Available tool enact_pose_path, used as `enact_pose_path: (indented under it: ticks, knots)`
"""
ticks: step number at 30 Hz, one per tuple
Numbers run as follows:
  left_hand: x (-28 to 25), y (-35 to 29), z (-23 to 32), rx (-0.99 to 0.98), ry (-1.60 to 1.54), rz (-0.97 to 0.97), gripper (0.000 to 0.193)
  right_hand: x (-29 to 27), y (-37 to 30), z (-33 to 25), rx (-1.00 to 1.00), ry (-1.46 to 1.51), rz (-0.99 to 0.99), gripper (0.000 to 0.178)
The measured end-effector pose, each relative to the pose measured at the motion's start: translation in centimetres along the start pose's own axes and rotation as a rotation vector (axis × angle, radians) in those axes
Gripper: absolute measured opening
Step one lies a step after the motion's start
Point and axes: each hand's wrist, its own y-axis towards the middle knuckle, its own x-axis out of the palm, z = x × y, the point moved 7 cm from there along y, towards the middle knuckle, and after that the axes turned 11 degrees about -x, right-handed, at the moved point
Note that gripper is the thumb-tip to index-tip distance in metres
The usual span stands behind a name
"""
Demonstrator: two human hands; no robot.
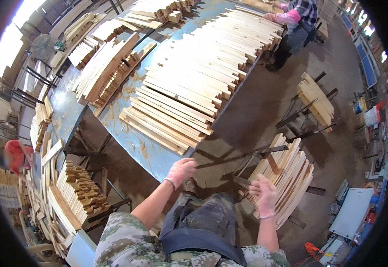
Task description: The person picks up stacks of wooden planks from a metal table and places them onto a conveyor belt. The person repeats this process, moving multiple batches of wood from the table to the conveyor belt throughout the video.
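Observation:
My left hand, in a thin pale glove, is just off the near corner of the blue worktable. Its fingers are curled in, with nothing visible in them. Above the rack at my right is my right hand, gloved the same way. Its fingers are loosely bent and a little apart, slightly blurred, and I see nothing held. A long row of pale wooden strips lies side by side across the table. Closest to me, several strips lie with their ends staggered. More strips rest on the metal rack beneath my right hand.
A second rack with boards stands farther right. Stacked strips lie on the table's left part, and another stack is at the lower left. A person in a plaid sleeve is at the far table end; another in red is at left.

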Motion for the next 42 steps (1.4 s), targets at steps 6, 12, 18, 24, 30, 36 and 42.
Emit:
enact_pose_path:
  ticks: [6, 12, 18, 24, 30, 36, 42]
  knots:
    - [-17.0, 8.1, -3.9, -0.092, -0.285, 0.173, 0.036, 10.7, 5.2, 9.2, 0.222, -0.102, -0.302, 0.053]
    - [-17.2, 10.1, -1.8, -0.124, -0.525, 0.200, 0.040, 19.4, 15.5, 10.6, 0.199, -0.008, -0.462, 0.005]
    - [-16.8, 13.8, 0.7, -0.194, -0.549, 0.524, 0.049, 21.1, 33.6, 10.4, 0.012, 0.037, -0.322, 0.020]
    - [-11.6, 10.6, 7.2, 0.023, -0.516, 0.572, 0.046, 20.3, 49.1, 11.1, -0.261, -0.361, -0.085, 0.083]
    - [-10.3, 11.6, 13.0, -0.031, 0.218, 0.662, 0.065, 22.8, 50.1, 12.7, -0.209, -0.497, -0.050, 0.085]
    - [-11.2, 14.8, 11.9, 0.212, -0.126, 0.556, 0.083, 22.8, 49.4, 12.3, -0.258, -0.547, 0.038, 0.086]
    - [-15.3, 12.9, 12.4, 0.265, -0.089, 0.581, 0.068, 22.3, 42.0, 14.3, -0.178, -0.323, -0.090, 0.073]
